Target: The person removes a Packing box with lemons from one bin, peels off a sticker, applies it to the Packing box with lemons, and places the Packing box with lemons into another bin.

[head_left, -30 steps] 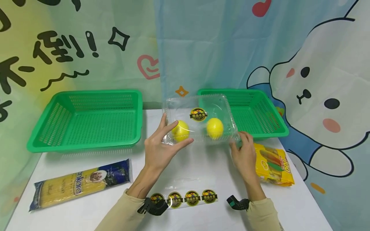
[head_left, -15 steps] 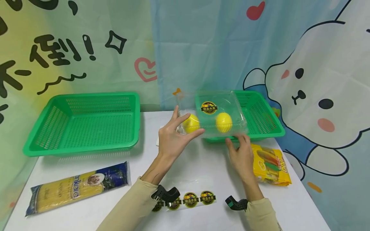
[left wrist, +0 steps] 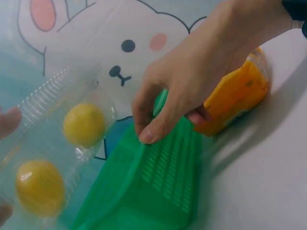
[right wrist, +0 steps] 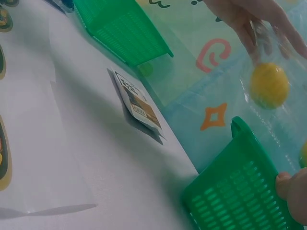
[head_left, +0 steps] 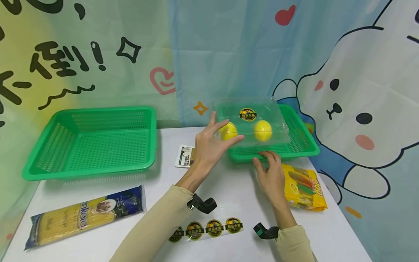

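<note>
My left hand (head_left: 209, 145) holds the left end of a clear plastic fruit box (head_left: 273, 107) above the right green basket (head_left: 302, 145). Two yellow lemons (head_left: 263, 130) show through the box, and a round black-and-gold sticker (head_left: 247, 114) is on its lid. The box tilts in the left wrist view, its ridged edge (left wrist: 43, 98) above the lemons. With thumb and fingers, my right hand (head_left: 271, 176) pinches the front rim of that basket. Thumb and fingertips straddle the rim in the left wrist view, where the hand hides part of it.
Another green basket (head_left: 148, 145) stands at the back left. A pasta pack (head_left: 86, 216) lies in front of it. The yellow snack bag (head_left: 304, 187) is right of my right hand. A sticker strip (head_left: 214, 228) lies near the front, and a small white-and-brown packet (head_left: 184, 156) sits between the baskets.
The box of lemons has moved right and away from me, over the right basket. My right hand has left the box's corner for the basket rim. The small packet has come into sight.
</note>
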Tool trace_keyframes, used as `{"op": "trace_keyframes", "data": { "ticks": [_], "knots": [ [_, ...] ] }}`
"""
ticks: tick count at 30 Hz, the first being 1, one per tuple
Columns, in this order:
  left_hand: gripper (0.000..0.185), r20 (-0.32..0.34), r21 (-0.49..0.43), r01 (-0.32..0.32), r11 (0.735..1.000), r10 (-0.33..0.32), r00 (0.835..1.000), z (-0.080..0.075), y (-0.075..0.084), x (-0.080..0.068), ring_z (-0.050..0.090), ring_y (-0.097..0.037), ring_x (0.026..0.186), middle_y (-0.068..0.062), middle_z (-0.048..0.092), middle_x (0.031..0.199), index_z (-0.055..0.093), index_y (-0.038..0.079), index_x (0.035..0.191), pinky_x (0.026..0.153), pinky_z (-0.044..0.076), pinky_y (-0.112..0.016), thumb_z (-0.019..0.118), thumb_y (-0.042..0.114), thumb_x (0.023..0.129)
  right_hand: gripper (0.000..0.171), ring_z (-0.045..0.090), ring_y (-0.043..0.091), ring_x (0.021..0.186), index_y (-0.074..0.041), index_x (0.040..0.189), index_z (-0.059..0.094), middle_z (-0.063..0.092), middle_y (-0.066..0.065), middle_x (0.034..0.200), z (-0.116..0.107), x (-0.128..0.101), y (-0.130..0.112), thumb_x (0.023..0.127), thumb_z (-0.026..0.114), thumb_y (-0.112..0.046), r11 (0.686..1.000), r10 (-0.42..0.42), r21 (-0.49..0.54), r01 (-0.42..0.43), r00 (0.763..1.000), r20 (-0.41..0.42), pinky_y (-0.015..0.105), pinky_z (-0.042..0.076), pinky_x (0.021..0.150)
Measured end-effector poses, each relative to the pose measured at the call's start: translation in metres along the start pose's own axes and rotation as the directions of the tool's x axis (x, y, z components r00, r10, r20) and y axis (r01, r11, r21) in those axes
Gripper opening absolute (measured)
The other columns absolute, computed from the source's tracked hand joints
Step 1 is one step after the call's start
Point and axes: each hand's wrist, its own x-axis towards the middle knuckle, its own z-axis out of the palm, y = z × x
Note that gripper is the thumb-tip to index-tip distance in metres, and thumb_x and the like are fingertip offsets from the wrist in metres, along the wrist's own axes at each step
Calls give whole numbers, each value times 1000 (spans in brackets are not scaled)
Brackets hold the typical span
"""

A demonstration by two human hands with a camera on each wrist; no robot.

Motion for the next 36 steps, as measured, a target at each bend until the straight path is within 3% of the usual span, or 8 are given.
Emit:
{"op": "trace_keyframes", "data": {
  "ticks": [3,6,8,18,22,26,32,36],
  "knots": [
    [69,18,14,7,1000,-8,1000,8,2,7,55,-15,54,-19,44,160,75,16,129,60,49,-26,92,53,74,38,62,36,86,-7,133,67,52,15,150,-1,0,0,104,67,-32,1000,9,1,-9,1000,10,50,48,81],
    [68,33,22,13,1000,-14,999,16,2,12,31,-9,42,-20,44,160,75,16,129,51,39,-24,91,53,75,38,63,38,89,-8,133,67,52,15,150,-2,1,0,104,67,-32,1000,17,3,-17,1000,14,54,49,83],
    [68,43,17,23,1000,-24,999,22,1,15,28,-7,41,-20,44,159,75,15,129,49,37,-23,91,54,75,38,64,39,90,-8,133,67,52,15,150,-3,1,1,104,67,-32,1000,20,2,-20,1000,14,55,49,84],
    [68,100,6,100,995,-100,990,57,-2,19,31,-7,41,-19,42,162,75,15,130,49,39,-24,91,53,76,38,58,25,74,-12,133,68,54,11,149,-5,1,-1,104,67,-37,999,33,-39,-32,999,29,40,46,69],
    [68,121,-1,124,992,-123,985,69,-5,19,31,-6,38,-20,42,161,75,16,130,48,41,-24,91,54,76,37,59,25,74,-13,132,68,55,10,148,-6,1,-2,103,68,-36,998,44,-39,-43,999,26,41,47,69],
    [67,126,2,132,991,-131,983,77,-8,21,31,-5,36,-21,43,160,75,16,129,45,40,-22,90,54,76,37,65,33,84,-13,132,68,54,10,149,-6,1,-3,103,69,-36,998,60,-30,-60,998,29,50,51,77],
    [65,127,1,156,988,-155,980,85,-9,24,27,-4,36,-22,42,161,75,14,129,39,33,-20,91,51,78,37,63,42,122,-14,132,68,54,12,149,-6,2,-1,102,70,-36,998,64,-11,-64,997,33,60,50,92],
    [65,128,8,158,987,-158,979,91,-10,25,27,-4,35,-23,43,160,75,13,129,39,33,-21,90,51,78,37,65,42,115,-13,131,69,55,12,149,-6,2,1,102,70,-36,998,60,-7,-59,998,24,60,50,91]
  ]
}}
